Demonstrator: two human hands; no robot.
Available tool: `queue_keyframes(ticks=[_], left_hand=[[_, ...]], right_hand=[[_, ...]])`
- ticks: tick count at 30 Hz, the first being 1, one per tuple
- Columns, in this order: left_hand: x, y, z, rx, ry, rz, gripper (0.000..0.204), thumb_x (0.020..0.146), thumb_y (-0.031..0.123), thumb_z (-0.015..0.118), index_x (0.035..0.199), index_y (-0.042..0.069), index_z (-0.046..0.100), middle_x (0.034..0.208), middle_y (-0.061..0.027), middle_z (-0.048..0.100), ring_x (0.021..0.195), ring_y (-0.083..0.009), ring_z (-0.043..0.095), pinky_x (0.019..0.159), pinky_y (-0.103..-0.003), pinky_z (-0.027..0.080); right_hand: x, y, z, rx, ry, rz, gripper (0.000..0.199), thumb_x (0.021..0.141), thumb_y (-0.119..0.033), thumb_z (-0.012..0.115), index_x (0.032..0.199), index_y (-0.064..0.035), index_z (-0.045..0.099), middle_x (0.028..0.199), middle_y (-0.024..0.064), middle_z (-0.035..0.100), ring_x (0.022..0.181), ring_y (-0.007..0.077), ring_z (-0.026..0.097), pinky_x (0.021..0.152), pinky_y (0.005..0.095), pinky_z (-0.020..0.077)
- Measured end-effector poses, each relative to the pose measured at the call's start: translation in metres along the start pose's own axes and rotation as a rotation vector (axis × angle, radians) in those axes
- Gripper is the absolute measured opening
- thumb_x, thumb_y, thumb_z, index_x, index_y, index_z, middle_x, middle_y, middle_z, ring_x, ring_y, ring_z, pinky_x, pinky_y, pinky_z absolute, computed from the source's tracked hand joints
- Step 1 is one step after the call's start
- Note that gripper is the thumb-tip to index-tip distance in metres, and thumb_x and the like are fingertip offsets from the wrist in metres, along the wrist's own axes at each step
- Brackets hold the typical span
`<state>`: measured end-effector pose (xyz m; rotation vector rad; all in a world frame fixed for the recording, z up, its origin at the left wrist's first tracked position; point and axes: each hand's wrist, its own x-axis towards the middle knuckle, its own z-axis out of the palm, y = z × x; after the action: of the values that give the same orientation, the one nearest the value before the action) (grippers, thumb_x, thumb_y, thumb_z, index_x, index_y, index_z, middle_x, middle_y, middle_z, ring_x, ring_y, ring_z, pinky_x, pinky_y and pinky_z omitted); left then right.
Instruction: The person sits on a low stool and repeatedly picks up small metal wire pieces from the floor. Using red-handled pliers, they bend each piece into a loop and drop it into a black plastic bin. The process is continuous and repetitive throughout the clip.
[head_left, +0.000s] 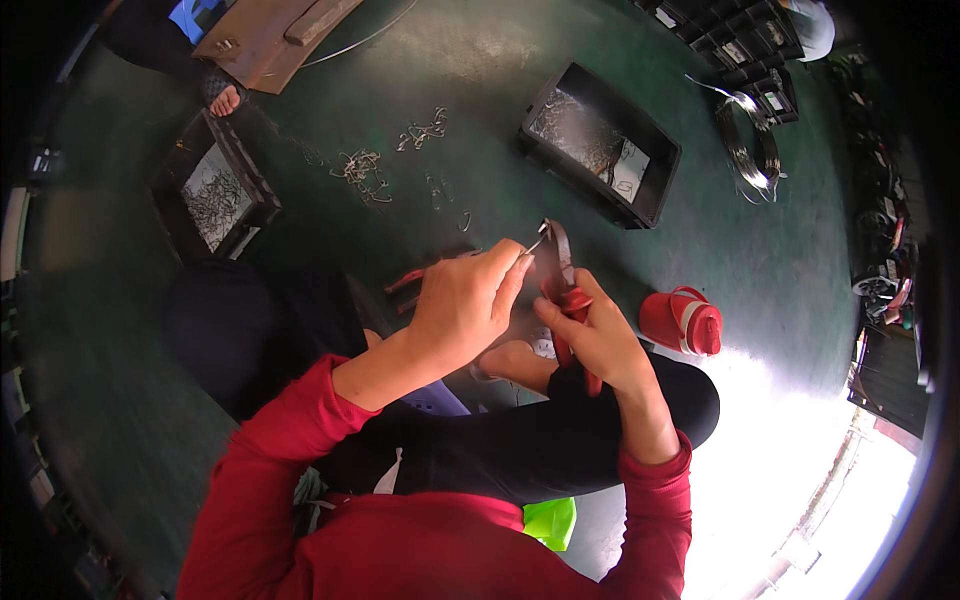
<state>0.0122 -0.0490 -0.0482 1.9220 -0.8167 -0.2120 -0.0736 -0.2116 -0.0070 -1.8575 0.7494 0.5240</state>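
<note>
Between thumb and fingertips, my left hand (470,300) pinches a short piece of metal wire (535,244). Its far end reaches the jaws of the red-handled pliers (559,255). My right hand (605,335) is wrapped round the pliers' handles, with the jaws pointing away from me. Whether the jaws grip the wire is too small to tell. Another red-handled tool (405,282) lies partly hidden behind my left hand. Beyond my hands, several bent wire hooks (362,176) are scattered on the green floor (480,180).
A black crate (655,205) of small metal pieces stands ahead to the right, another black crate (262,200) at the left. A red jug (680,320) is beside my right knee. Farther off lie a wire coil (745,150) and stacked crates (735,45). Another person's foot (226,100) shows at upper left.
</note>
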Motion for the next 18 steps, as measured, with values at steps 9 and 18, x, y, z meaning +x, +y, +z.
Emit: queue_keyframes(ticks=[9,18], left_hand=[[0.042,-0.026,0.027,0.274,0.044,0.083,0.010,0.094,0.013,0.058,0.091,0.005,0.063,0.057,-0.0081,0.061,0.054,-0.0285,0.063,0.049,-0.038,0.047],[0.235,-0.116,0.111,0.534,-0.196,0.087,0.047,0.085,0.047,0.066,0.103,0.003,0.068,0.080,-0.0171,0.070,0.081,-0.0366,0.067,0.074,-0.045,0.052]], right_hand=[[-0.015,0.019,-0.039,0.062,0.356,-0.184,0.028,0.089,-0.016,0.068,0.107,0.0003,0.053,0.081,0.0107,0.065,0.073,0.0164,0.062,0.069,0.0303,0.0490],[-0.025,0.040,-0.070,0.052,0.524,-0.019,0.033,0.086,-0.017,0.072,0.108,-0.0012,0.053,0.085,0.0139,0.065,0.079,0.0274,0.066,0.073,0.0351,0.0493]])
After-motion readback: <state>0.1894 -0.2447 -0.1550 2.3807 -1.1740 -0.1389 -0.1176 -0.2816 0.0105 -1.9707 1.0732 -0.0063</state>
